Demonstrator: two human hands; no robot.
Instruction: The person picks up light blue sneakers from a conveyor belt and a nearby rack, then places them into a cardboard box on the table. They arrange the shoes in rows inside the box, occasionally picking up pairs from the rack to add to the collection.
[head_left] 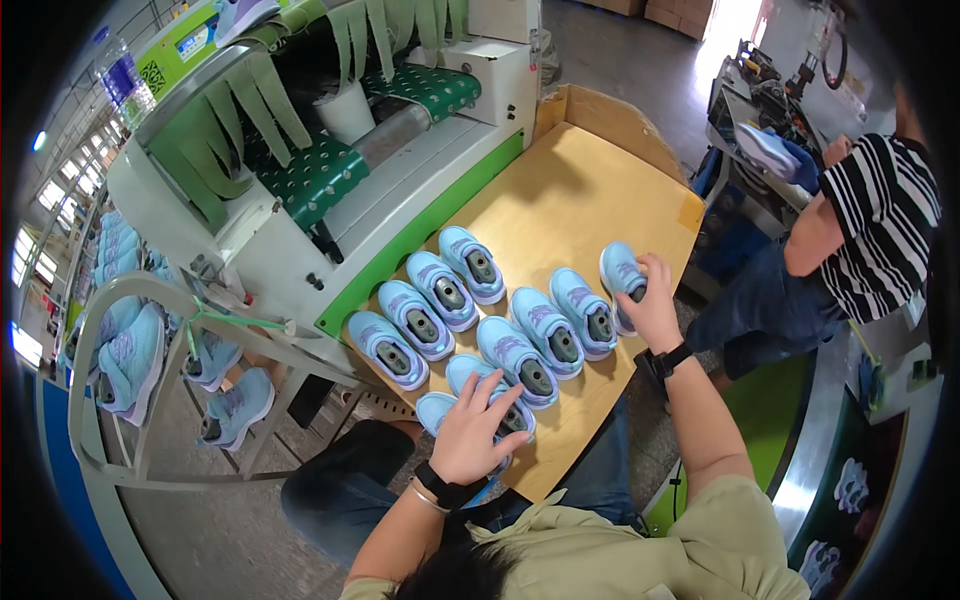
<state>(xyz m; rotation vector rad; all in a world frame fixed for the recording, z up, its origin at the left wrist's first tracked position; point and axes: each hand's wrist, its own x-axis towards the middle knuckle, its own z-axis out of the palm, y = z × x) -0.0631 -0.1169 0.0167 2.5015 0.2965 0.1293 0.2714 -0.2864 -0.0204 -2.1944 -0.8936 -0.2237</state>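
Note:
Light-blue shoes with dark lasts inside stand in two slanting rows on a tan board. At the right end of the nearer row, my right hand [652,305] is closed on the heel end of a light-blue shoe [618,262]. My left hand [468,432] lies with fingers spread over a shoe [462,370] at the row's near left end and partly hides it and another shoe [432,408]. Between my hands stand more shoes, among them one [510,345] beside the left fingertips. The farther row includes a shoe [378,340] at its left end.
The tan board [560,180] has a raised cardboard edge [620,115]. Beyond it is a machine with a green perforated belt [310,180] and hanging strips. A metal-framed rack [90,400] with shoes stands left. A person in a striped shirt [880,220] works at right.

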